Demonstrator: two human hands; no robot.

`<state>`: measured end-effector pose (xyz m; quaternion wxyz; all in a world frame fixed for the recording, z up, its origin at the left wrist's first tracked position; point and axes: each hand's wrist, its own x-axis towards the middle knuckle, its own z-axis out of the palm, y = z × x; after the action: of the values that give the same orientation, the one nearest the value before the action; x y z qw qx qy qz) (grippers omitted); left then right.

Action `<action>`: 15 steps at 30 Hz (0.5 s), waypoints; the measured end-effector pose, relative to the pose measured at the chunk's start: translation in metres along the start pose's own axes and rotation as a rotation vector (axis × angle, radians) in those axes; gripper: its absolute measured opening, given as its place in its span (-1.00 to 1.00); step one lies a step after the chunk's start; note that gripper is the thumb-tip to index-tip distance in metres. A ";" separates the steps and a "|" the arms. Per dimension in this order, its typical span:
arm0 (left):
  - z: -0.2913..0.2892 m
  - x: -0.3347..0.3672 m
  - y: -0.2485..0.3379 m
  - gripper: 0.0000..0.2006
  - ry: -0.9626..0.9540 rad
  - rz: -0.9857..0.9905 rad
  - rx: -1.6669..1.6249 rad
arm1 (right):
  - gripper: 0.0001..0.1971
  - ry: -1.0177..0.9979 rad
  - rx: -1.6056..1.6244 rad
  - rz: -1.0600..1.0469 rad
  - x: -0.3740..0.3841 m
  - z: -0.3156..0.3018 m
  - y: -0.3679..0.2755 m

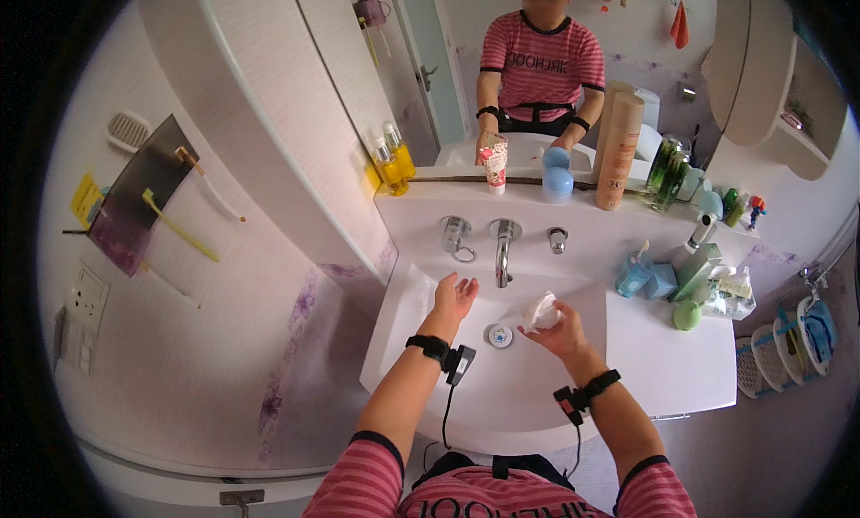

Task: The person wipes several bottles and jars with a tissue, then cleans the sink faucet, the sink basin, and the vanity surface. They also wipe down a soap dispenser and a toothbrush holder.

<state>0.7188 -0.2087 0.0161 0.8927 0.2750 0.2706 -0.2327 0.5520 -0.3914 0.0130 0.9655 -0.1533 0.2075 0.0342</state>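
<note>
My right hand pinches a crumpled white tissue or thin cloth over the right half of the white washbasin. I cannot make out which material it is. My left hand hovers over the basin's left side, palm turned up, with its fingers loosely apart and nothing in it. Between and beyond the hands, a chrome faucet juts from the back of the basin. A round drain plug with a blue mark lies below the spout, left of the tissue.
A faucet handle flanks the spout. Along the mirror ledge stand yellow pump bottles, a white tube, a blue jar and a tall spray can. The right counter bears a blue cup, a green ball-shaped item and a tissue pack.
</note>
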 end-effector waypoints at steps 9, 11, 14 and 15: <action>0.012 0.039 0.008 -0.42 -0.140 -0.034 -0.247 | -0.63 0.296 0.218 -0.053 0.115 -0.033 0.033; 0.013 0.040 0.012 -0.44 -0.097 -0.016 -0.188 | -0.67 0.290 0.198 -0.065 0.131 -0.039 0.034; 0.002 0.028 0.020 -0.44 -0.048 -0.027 -0.120 | -0.73 0.342 0.153 -0.039 0.135 -0.034 0.050; 0.000 0.023 0.023 -0.43 -0.062 -0.052 -0.096 | -0.76 0.380 0.137 -0.018 0.136 -0.031 0.055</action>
<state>0.7489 -0.1981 0.0104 0.9065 0.2177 0.2607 -0.2510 0.6571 -0.3487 -0.0852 0.9175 -0.0926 0.3864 -0.0183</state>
